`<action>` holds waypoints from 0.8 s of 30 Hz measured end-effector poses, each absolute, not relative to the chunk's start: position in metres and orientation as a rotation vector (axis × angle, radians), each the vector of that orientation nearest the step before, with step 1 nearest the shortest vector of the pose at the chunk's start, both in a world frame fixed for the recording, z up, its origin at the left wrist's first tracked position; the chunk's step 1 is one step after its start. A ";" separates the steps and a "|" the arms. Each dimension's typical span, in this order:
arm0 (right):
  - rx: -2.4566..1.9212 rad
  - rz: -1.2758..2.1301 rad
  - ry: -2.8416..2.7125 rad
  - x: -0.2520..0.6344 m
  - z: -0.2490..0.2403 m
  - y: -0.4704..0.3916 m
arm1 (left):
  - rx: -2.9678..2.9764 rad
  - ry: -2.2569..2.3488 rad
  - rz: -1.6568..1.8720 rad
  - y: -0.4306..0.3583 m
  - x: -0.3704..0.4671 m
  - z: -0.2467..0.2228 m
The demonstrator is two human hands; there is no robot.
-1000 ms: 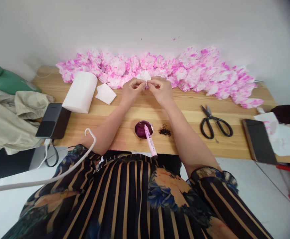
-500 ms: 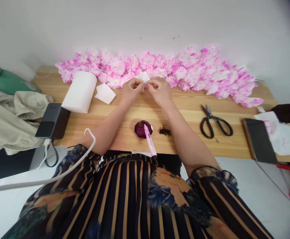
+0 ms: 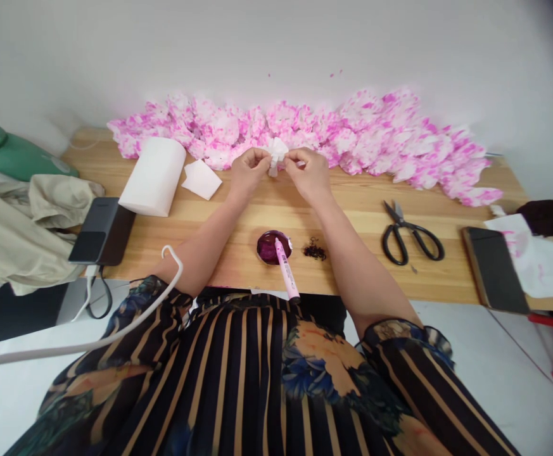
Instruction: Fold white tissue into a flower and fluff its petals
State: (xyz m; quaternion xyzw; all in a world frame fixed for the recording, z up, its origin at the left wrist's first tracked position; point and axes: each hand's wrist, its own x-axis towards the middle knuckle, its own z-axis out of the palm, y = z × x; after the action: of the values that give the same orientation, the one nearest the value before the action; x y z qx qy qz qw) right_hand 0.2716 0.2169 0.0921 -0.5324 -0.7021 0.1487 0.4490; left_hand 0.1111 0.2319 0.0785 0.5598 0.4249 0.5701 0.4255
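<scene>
White thin tissue, gathered into a small ruffled piece point(image 3: 279, 148), is held up between two bare hands near the middle of the far edge of the pale wooden bench point(image 3: 356, 206). Left hand point(image 3: 249, 170): thumb and forefinger pinching its left side. Right hand point(image 3: 307, 170): same pinch, right side. A narrow tail of tissue hangs between the fingertips.

Behind, along most of the far edge: a long bank of ruffled pink-and-white paper blooms point(image 3: 381, 139). Toward the left edge, a fat white paper roll point(image 3: 155, 177) on its side; just right of it, flat white paper squares point(image 3: 203, 179), overlapping.

Middle of the near edge: a round dish of dark purple liquid point(image 3: 266, 251). A pink marker with a black end point(image 3: 286, 269) leans tip-first over it, black end past the edge. Just right, a small heap of dark curled bits point(image 3: 315, 251). Toward the near right corner, black-handled metal scissors point(image 3: 399, 220), blades slightly parted, pointing to the far edge.
</scene>
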 end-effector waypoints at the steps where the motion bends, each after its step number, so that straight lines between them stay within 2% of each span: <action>1: -1.313 0.369 -1.744 0.271 0.092 0.217 | 1.383 1.056 1.425 0.231 0.111 0.079; 24: -1.227 0.153 -1.872 0.275 0.098 0.213 | 1.568 1.109 1.405 0.219 0.116 0.089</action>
State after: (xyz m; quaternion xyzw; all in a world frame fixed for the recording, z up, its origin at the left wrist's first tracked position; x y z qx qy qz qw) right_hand 0.2753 0.2132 0.0978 -0.4927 -0.7516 0.0613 0.4342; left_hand 0.1159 0.2189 0.0893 0.6118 0.4326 0.5481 0.3716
